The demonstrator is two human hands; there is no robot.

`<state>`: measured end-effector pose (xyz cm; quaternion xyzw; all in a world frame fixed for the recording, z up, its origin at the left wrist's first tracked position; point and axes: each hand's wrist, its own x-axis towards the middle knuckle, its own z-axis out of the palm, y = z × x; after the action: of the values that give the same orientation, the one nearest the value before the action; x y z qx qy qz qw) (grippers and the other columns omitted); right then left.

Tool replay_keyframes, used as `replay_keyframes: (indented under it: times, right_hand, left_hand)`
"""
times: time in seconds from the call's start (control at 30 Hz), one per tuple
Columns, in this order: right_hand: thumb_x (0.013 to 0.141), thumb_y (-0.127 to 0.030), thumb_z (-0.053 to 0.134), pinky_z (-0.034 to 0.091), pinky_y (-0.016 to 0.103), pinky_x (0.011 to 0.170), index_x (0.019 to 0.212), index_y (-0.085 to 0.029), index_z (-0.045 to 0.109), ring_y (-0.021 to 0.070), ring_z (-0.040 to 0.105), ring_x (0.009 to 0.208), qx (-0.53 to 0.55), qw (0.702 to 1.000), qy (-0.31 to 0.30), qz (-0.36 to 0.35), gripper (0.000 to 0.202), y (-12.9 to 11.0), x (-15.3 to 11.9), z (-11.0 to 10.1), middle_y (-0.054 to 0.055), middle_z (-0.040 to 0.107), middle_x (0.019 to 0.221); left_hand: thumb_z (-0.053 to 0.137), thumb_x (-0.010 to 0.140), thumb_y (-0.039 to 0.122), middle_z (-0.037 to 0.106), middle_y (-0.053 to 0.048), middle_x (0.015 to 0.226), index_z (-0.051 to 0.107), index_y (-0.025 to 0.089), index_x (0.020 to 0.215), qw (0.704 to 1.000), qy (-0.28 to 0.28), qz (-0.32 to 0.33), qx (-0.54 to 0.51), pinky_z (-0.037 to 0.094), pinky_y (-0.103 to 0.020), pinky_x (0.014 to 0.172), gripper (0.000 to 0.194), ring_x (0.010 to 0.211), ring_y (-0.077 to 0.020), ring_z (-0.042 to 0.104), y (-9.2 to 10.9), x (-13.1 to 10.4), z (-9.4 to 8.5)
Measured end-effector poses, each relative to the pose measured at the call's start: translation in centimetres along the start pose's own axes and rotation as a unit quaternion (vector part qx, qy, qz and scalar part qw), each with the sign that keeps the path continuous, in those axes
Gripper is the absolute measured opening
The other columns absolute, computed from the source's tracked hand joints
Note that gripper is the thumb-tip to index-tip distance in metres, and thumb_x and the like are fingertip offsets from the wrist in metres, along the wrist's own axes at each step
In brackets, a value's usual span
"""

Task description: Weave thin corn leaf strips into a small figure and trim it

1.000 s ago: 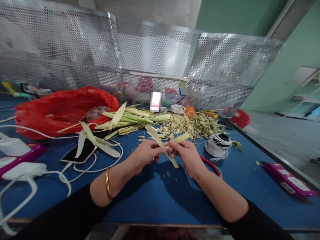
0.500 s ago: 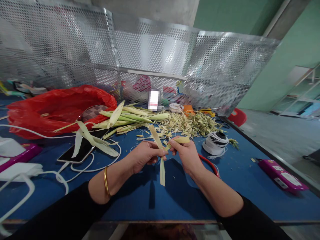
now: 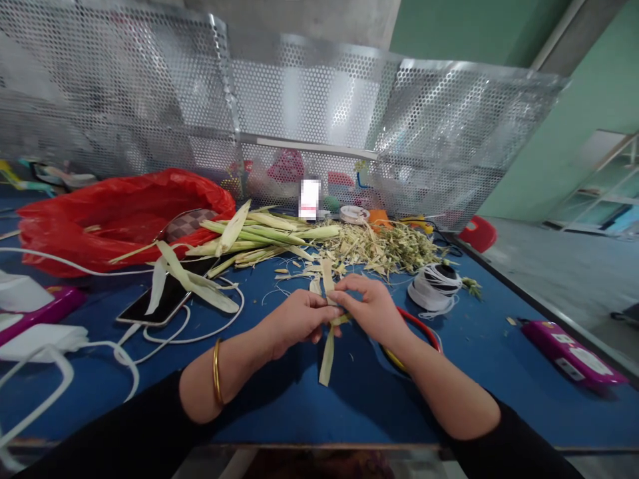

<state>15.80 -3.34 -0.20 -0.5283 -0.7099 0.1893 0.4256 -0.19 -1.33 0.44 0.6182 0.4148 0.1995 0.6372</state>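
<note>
- The light is moderate and cool, and it seems to come from above.
- Soft dark shadows lie on the table [image 3: 479,386] below the hands [image 3: 372,306].
- The silver perforated sheet [image 3: 344,116] shows pale glare.
- The small white rectangle [image 3: 310,198] is overexposed, with pixelated borders.
- Outer edges look stretched; the far left is blurred.

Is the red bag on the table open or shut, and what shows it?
Open: the red bag has its rim spread wide, and its inside shows.
</note>
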Motion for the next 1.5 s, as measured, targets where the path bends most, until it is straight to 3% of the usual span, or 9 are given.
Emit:
replay_keyframes:
  times: [0.07, 0.23, 0.57, 0.77, 0.87, 0.93, 1.07, 1.17, 1.5]
  right_hand:
    - [0.078, -0.029, 0.061, 0.041, 0.027, 0.063, 0.061, -0.02, 0.062, 0.0156, 0.055, 0.064, 0.068, 0.997, -0.014, 0.045, 0.02, 0.1, 0.0, 0.4, 0.0, 0.06, 0.065]
    - [0.076, -0.028, 0.059, 0.037, 0.027, 0.062, 0.059, -0.021, 0.053, 0.0148, 0.048, 0.062, 0.076, 0.993, 0.071, 0.052, 0.019, 0.2, -0.2, 1.0, -0.002, 0.052, 0.06]
    - [0.079, -0.022, 0.055, 0.036, 0.027, 0.062, 0.061, -0.021, 0.048, 0.0145, 0.046, 0.064, 0.036, 0.99, 0.133, 0.004, 0.019, -0.4, -0.9, 2.1, -0.002, 0.049, 0.064]
    - [0.087, -0.03, 0.049, 0.041, 0.029, 0.072, 0.076, -0.02, 0.061, 0.0178, 0.055, 0.077, 0.016, 0.994, 0.111, -0.003, 0.019, 0.9, 0.1, 0.8, 0.003, 0.061, 0.079]
    - [0.085, -0.039, 0.053, 0.042, 0.032, 0.076, 0.094, -0.02, 0.065, 0.0222, 0.056, 0.092, 0.01, 0.983, 0.184, 0.023, 0.024, 1.6, 0.7, -0.2, 0.008, 0.063, 0.099]
    - [0.079, -0.047, 0.059, 0.043, 0.031, 0.069, 0.094, -0.02, 0.064, 0.0207, 0.056, 0.081, 0.096, 0.965, 0.221, 0.101, 0.032, 1.9, 0.9, -0.5, 0.006, 0.063, 0.09]
    - [0.062, -0.054, 0.074, 0.036, 0.025, 0.051, 0.072, -0.017, 0.062, 0.0104, 0.045, 0.05, 0.351, 0.892, 0.088, 0.27, 0.04, 1.6, 0.9, 0.1, -0.003, 0.051, 0.059]
    - [0.057, -0.047, 0.08, 0.032, 0.023, 0.048, 0.069, -0.015, 0.066, 0.007, 0.039, 0.046, 0.419, 0.865, 0.0, 0.277, 0.037, 1.1, 0.6, 0.6, -0.005, 0.051, 0.054]
    - [0.065, -0.048, 0.069, 0.032, 0.025, 0.045, 0.059, -0.016, 0.062, 0.008, 0.039, 0.041, 0.33, 0.919, 0.067, 0.207, 0.033, 1.4, 0.4, 1.9, -0.004, 0.047, 0.046]
  left_hand:
    - [0.063, 0.072, 0.04, 0.05, 0.003, 0.042, 0.066, 0.013, 0.059, 1.0, -0.005, 0.001, 0.018, 0.018, -0.022, 0.04, 0.03, 0.037, -0.0063, 0.036, -0.1, 0.0, 0.0]
    - [0.064, 0.071, 0.039, 0.041, 0.004, 0.035, 0.069, 0.013, 0.058, 0.998, -0.006, 0.011, 0.057, 0.019, -0.022, 0.041, 0.029, 0.036, -0.0072, 0.035, -0.4, 0.1, -0.1]
    - [0.067, 0.065, 0.034, 0.047, 0.004, 0.04, 0.065, 0.015, 0.054, 0.998, -0.039, 0.014, 0.05, 0.022, -0.022, 0.039, 0.023, 0.035, -0.007, 0.039, -0.1, -0.2, 0.3]
    - [0.066, 0.071, 0.049, 0.062, -0.002, 0.061, 0.071, 0.012, 0.076, 0.997, -0.025, 0.009, -0.071, 0.021, -0.019, 0.037, 0.038, 0.04, -0.0056, 0.043, -0.9, 0.7, 0.0]
    - [0.059, 0.078, 0.049, 0.069, -0.007, 0.079, 0.07, 0.011, 0.079, 0.988, 0.013, -0.004, -0.155, 0.023, -0.018, 0.036, 0.04, 0.043, -0.0044, 0.042, -0.7, 1.0, -0.4]
    - [0.056, 0.081, 0.043, 0.069, -0.008, 0.083, 0.069, 0.011, 0.08, 0.981, 0.037, -0.014, -0.191, 0.024, -0.017, 0.036, 0.035, 0.044, -0.0046, 0.043, -0.5, 1.1, -0.7]
    - [0.059, 0.079, 0.04, 0.068, -0.006, 0.081, 0.068, 0.013, 0.081, 0.979, 0.042, -0.01, -0.201, 0.026, -0.016, 0.036, 0.028, 0.047, -0.0055, 0.047, -0.4, 1.2, -0.9]
    - [0.065, 0.074, 0.047, 0.066, -0.004, 0.08, 0.069, 0.014, 0.084, 0.987, 0.025, 0.0, -0.161, 0.025, -0.016, 0.037, 0.035, 0.047, -0.005, 0.048, -0.6, 1.0, -0.6]
    - [0.066, 0.07, 0.041, 0.051, 0.004, 0.049, 0.068, 0.013, 0.068, 0.998, 0.033, 0.013, -0.048, 0.024, -0.018, 0.04, 0.028, 0.041, -0.0052, 0.041, -0.8, 0.9, -0.4]
